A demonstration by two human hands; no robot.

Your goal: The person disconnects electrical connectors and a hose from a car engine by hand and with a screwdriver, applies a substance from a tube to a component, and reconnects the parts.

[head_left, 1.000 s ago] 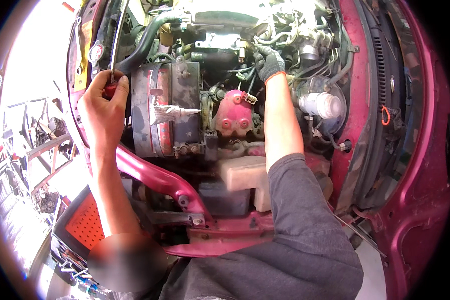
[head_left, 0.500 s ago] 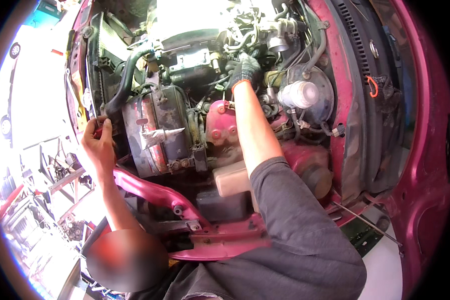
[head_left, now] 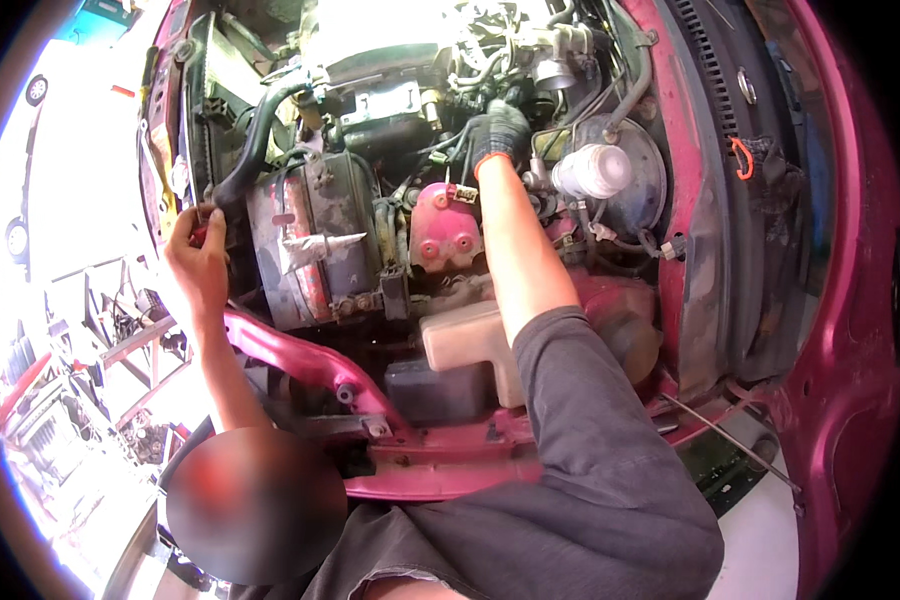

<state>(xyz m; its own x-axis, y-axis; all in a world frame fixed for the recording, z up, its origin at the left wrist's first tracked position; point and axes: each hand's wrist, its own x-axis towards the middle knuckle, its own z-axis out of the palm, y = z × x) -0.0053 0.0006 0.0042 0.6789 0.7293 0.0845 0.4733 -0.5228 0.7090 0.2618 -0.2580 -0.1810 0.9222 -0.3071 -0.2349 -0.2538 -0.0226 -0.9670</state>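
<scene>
Inside the engine bay of a dark pink vehicle, my right hand (head_left: 502, 132) wears a dark knit glove with an orange cuff. It reaches in among thin hoses (head_left: 454, 142) and metal fittings, and its fingertips are hidden there. Just below its wrist sits a pink metal cover (head_left: 448, 228) with bolts. At the left side of the bay, my bare left hand (head_left: 198, 258) is closed around a small red thing (head_left: 200, 236) that I cannot make out. Close to it runs a thick black hose (head_left: 258, 150). A large dark cylinder (head_left: 325, 240) lies between my hands.
A white-capped reservoir (head_left: 592, 172) stands before a round grey booster (head_left: 642, 195) at right. Another dark glove (head_left: 765, 175) lies on the black cowl. A brownish plastic duct (head_left: 470, 340) and a pink frame rail (head_left: 290, 365) are near me. A thin rod (head_left: 730, 440) slants at lower right.
My view has shifted slightly, so the nearer engine parts appear higher. My right hand has moved a little to the right among the hoses. The left hand keeps its grip on the red thing.
</scene>
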